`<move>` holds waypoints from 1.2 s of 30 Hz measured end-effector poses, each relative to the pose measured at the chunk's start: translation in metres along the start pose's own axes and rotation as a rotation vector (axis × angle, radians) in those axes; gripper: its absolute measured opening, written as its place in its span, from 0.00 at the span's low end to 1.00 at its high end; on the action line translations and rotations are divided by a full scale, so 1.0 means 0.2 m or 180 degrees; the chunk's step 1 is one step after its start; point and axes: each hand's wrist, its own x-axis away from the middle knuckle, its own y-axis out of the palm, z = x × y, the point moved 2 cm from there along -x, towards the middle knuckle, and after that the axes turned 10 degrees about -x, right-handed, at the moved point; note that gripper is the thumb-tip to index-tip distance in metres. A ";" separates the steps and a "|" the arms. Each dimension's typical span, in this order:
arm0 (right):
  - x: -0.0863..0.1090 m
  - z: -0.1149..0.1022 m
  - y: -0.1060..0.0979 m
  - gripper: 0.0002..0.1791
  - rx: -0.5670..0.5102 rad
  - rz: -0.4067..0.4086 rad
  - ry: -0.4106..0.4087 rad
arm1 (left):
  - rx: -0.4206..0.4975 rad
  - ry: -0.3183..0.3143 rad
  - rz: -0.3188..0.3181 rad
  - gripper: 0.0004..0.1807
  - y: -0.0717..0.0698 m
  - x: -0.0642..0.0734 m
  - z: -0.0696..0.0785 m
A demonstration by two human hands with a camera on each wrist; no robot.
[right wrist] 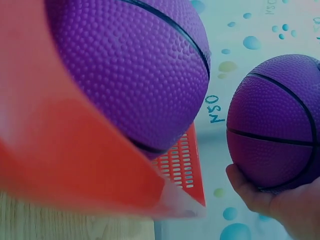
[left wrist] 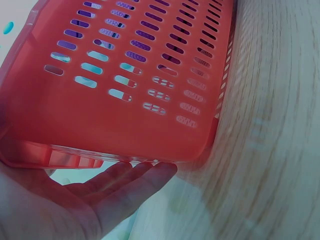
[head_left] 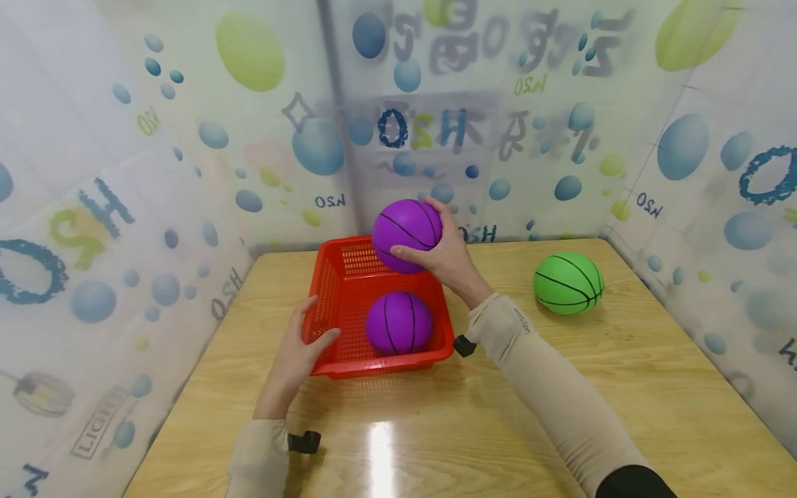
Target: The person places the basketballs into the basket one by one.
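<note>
My right hand (head_left: 445, 252) grips a purple mini basketball (head_left: 405, 232) from its right side, holding it over the back part of a red plastic basket (head_left: 320, 304). The thumb lies across the ball's front and the fingers go around behind. A second purple mini basketball (head_left: 399, 323) sits inside the basket, near its front right. At the basket's left side, my left hand (head_left: 297, 356) holds the rim, thumb reaching over the edge. Its fingers (left wrist: 135, 187) lie along the outside wall in the left wrist view.
A green mini basketball (head_left: 569, 283) rests on the wooden table (head_left: 498, 429), to the right of the basket. Patterned sheets (head_left: 261, 138) with blue and green dots enclose the table at the back and both sides.
</note>
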 end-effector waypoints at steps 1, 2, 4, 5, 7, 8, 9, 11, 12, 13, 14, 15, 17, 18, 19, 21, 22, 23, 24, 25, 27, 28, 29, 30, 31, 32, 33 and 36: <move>0.00 0.00 0.00 0.61 0.0014 0.0002 0.0005 | 0.0001 0.0006 -0.0003 0.49 0.00 0.00 0.00; 0.00 0.00 0.01 0.61 0.0015 -0.0001 0.0004 | 0.0006 0.0009 -0.0007 0.49 0.00 0.00 0.00; 0.00 -0.01 0.02 0.61 0.0034 -0.0005 0.0010 | 0.0020 0.0022 -0.0012 0.49 0.00 0.00 0.00; 0.00 -0.01 0.02 0.61 0.0043 -0.0007 0.0006 | 0.0024 0.0025 -0.0012 0.48 0.00 0.00 0.00; -0.01 -0.02 0.03 0.61 0.0043 -0.0018 0.0021 | 0.0030 0.0031 -0.0009 0.48 0.01 0.00 0.00; -0.01 -0.02 0.03 0.61 0.0061 -0.0022 0.0009 | 0.0035 0.0031 -0.0006 0.48 0.01 0.00 0.01; -0.01 -0.02 0.04 0.61 0.0083 -0.0022 0.0004 | 0.0033 0.0024 -0.0004 0.47 0.01 0.00 0.01; -0.01 -0.01 0.04 0.60 0.0116 -0.0032 -0.0019 | 0.0033 0.0011 -0.0003 0.47 0.01 0.00 0.01; -0.01 -0.01 0.04 0.60 0.0131 -0.0038 -0.0027 | 0.0034 0.0005 -0.0004 0.47 0.01 0.00 0.01; -0.01 -0.01 0.04 0.60 0.0142 -0.0045 -0.0035 | 0.0031 0.0001 -0.0006 0.47 0.01 0.00 0.01; -0.01 -0.01 0.04 0.60 0.0159 -0.0050 -0.0061 | 0.0026 -0.0009 -0.0006 0.47 0.01 0.00 0.02; -0.01 0.00 0.04 0.60 0.0165 -0.0061 -0.0059 | 0.0028 -0.0013 -0.0010 0.47 0.01 0.00 0.02; -0.01 0.00 0.03 0.60 0.0172 -0.0078 -0.0056 | 0.0032 -0.0006 -0.0010 0.47 0.01 0.00 0.02; -0.01 0.00 0.03 0.60 0.0179 -0.0084 -0.0055 | 0.0029 -0.0004 -0.0010 0.48 0.01 0.01 0.02; -0.01 0.00 0.03 0.60 0.0187 -0.0089 -0.0058 | 0.0031 -0.0002 -0.0010 0.48 0.01 0.01 0.02; -0.01 0.01 0.03 0.60 0.0212 -0.0094 -0.0069 | 0.0030 -0.0002 -0.0010 0.48 0.01 0.01 0.02; -0.01 0.01 0.03 0.60 0.0225 -0.0095 -0.0073 | 0.0023 0.0000 -0.0007 0.48 0.01 0.01 0.02; -0.01 0.02 0.03 0.60 0.0238 -0.0100 -0.0078 | 0.0020 0.0000 -0.0006 0.48 0.01 0.00 0.02; -0.01 0.02 0.03 0.60 0.0261 -0.0101 -0.0083 | 0.0018 -0.0002 -0.0007 0.48 0.01 0.00 0.02; -0.02 0.02 0.03 0.60 0.0278 -0.0107 -0.0086 | 0.0017 -0.0004 -0.0006 0.48 0.00 0.00 0.02; -0.02 0.03 0.03 0.60 0.0300 -0.0123 -0.0081 | 0.0017 -0.0013 -0.0004 0.48 0.00 0.01 0.02; -0.02 0.03 0.03 0.60 0.0310 -0.0130 -0.0073 | 0.0020 -0.0015 -0.0004 0.48 0.00 0.01 0.02; -0.02 0.04 0.03 0.60 0.0319 -0.0135 -0.0062 | 0.0024 -0.0019 -0.0004 0.48 0.00 0.01 0.02; -0.02 0.04 0.03 0.60 0.0331 -0.0139 -0.0047 | 0.0025 -0.0022 -0.0003 0.48 0.00 0.01 0.02; -0.02 0.04 0.03 0.61 0.0340 -0.0146 -0.0030 | 0.0027 -0.0027 -0.0003 0.48 0.00 0.01 0.02; -0.02 0.05 0.03 0.61 0.0356 -0.0155 -0.0011 | 0.0027 -0.0032 0.0001 0.48 0.00 0.01 0.02; -0.01 0.05 0.03 0.61 0.0378 -0.0162 0.0007 | 0.0027 -0.0036 0.0005 0.48 0.00 0.01 0.02; -0.01 0.06 0.03 0.63 0.0451 -0.0205 0.0047 | 0.0027 -0.0055 0.0013 0.48 0.00 0.01 0.02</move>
